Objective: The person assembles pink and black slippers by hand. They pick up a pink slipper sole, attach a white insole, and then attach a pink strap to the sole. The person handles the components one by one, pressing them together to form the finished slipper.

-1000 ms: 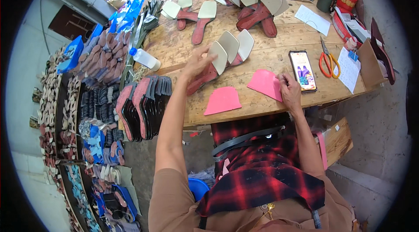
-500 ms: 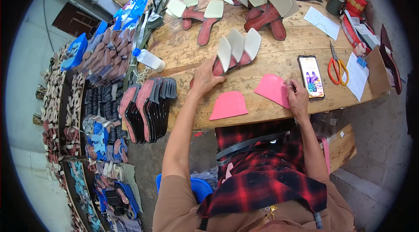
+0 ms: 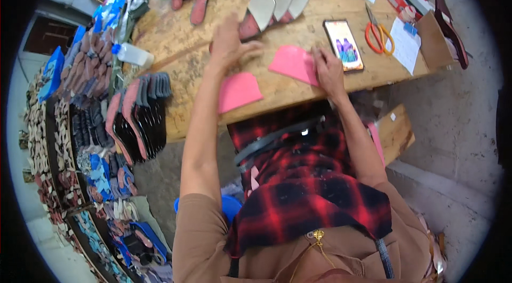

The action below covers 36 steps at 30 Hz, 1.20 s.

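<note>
My left hand (image 3: 228, 48), slightly blurred, is over the table with fingers spread and nothing in it. Just beyond it lies a fanned group of red shoe insoles with cream front parts (image 3: 280, 0). Closer to me, a flat pink shoe-upper piece (image 3: 240, 91) rests near the table's edge. My right hand (image 3: 328, 72) has its fingers closed at the right edge of a second pink piece (image 3: 292, 64); the fingertips are partly hidden.
A lit phone (image 3: 344, 46), orange-handled scissors (image 3: 377, 35) and paper sheets (image 3: 405, 43) lie to the right. On the left stand a white bottle with a blue cap (image 3: 133, 55) and a row of black-and-pink soles (image 3: 140, 118). More insoles (image 3: 200, 3) lie at the far side.
My left hand has let go of the cream-and-red insoles, which now lie a little farther right. The whole view has shifted. My right hand stays at the pink piece.
</note>
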### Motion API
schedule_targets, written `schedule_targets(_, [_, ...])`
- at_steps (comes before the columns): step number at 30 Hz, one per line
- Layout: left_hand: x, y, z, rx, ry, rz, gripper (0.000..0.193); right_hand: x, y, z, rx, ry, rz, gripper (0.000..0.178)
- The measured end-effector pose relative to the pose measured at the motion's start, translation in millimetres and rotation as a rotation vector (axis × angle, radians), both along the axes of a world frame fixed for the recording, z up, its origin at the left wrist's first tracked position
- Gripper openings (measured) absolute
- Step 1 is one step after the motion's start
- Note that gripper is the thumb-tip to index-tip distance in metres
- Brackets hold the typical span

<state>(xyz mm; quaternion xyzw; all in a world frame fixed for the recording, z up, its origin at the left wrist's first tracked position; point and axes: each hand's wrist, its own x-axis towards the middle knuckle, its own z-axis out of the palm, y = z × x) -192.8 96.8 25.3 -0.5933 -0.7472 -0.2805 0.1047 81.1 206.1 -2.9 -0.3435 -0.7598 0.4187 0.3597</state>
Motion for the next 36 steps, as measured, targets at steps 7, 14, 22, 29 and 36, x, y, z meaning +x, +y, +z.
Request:
schedule_targets(7, [91, -189, 30, 0.575, -0.911, 0.279, 0.043, 27, -16, 24, -0.213, 0.341, 0.010, 0.036])
schedule_targets(14, [181, -366, -170, -0.079, -1.389, 0.946, 0.059, 65, -81, 66, -0.344, -0.120, 0.551, 0.024])
schedule_targets(22, [182, -323, -155, 0.353, -1.688, 0.678, 0.039, 76, -131, -93, 0.223, -0.659, 0.906, 0.063])
schedule_targets(29, [154, -276, -96, 0.479, -1.756, 0.493, 0.042, 99, -119, -80, 0.263, -0.529, 0.680, 0.033])
schedule_targets(36, [220, -189, 24, -0.150, -1.574, -0.052, 0.046, 230, -56, 29, 0.187, -0.480, 0.157, 0.025])
